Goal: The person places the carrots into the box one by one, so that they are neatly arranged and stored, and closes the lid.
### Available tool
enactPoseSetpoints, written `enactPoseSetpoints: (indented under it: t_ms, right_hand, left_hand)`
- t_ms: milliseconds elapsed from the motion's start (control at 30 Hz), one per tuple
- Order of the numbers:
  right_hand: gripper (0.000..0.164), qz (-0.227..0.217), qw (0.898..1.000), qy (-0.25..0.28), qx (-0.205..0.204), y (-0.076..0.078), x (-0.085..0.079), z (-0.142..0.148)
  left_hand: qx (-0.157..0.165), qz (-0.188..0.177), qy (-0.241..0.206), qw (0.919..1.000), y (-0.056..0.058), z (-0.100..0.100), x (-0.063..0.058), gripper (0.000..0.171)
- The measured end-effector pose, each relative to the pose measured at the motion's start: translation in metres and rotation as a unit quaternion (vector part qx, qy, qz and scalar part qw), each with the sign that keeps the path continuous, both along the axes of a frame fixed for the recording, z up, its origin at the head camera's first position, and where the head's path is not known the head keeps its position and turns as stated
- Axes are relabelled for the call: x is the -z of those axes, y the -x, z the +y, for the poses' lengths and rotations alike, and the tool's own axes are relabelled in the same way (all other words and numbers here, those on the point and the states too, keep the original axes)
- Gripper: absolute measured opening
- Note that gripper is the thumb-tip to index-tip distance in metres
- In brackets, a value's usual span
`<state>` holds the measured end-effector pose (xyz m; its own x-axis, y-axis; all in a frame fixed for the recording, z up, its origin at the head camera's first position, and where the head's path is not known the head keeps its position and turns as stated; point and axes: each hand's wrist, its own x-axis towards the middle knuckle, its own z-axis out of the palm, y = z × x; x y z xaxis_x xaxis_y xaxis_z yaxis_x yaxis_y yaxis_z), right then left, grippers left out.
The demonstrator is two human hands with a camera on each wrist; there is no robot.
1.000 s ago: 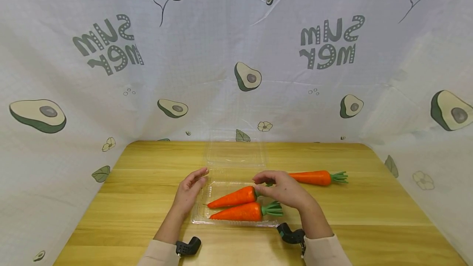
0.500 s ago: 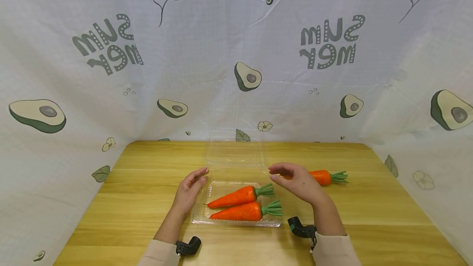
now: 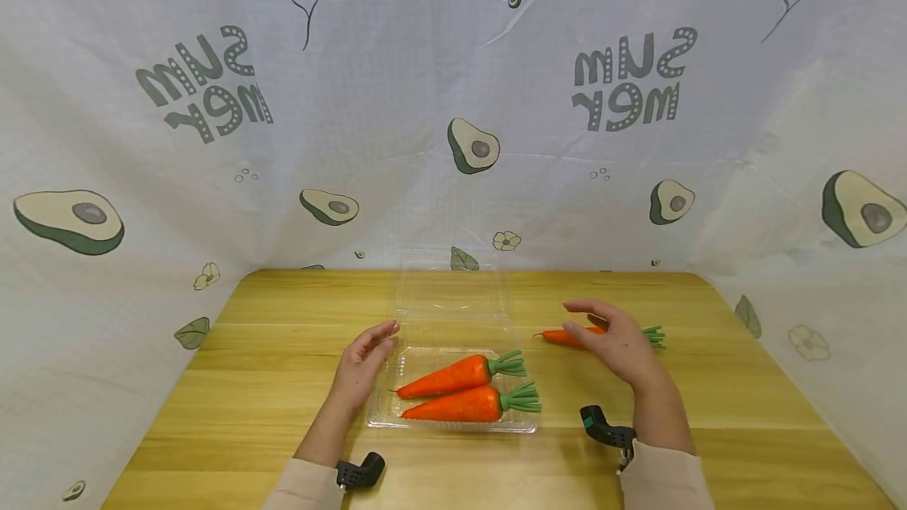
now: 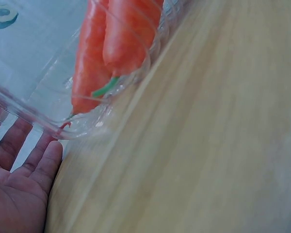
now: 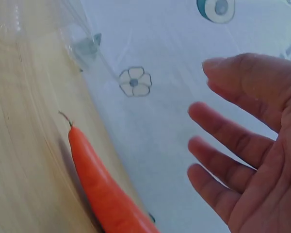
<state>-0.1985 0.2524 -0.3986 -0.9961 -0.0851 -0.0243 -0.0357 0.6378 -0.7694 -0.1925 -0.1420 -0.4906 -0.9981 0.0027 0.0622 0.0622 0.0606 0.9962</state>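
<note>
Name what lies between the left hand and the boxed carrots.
The clear container's wall lies between left hand and boxed carrots, in the left wrist view.

And it's the left hand [image 3: 360, 372] turned inward, fingers [image 4: 13, 140] loosely bent, while out wide the right hand [image 3: 623, 345] hangs with thumb [image 3: 584, 335] and fingers parted! Both forearms [image 3: 326, 427] slant inward, hands well apart
</note>
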Motion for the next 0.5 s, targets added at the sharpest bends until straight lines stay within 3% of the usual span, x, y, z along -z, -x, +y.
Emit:
enactPoseSetpoints:
  t_ms: [300,500]
  right_hand:
    - [0.067,-0.002,0.997,-0.054,0.062,0.000,0.004,0.033]
    - [0.069,-0.003,0.995,-0.052,0.082,0.000,0.015,0.052]
  left_hand:
    - [0.001,0.001,0.000,1.0000,0.000,0.000,0.000,0.040]
    - [0.002,0.001,-0.002,1.0000,0.000,0.000,0.001,0.040]
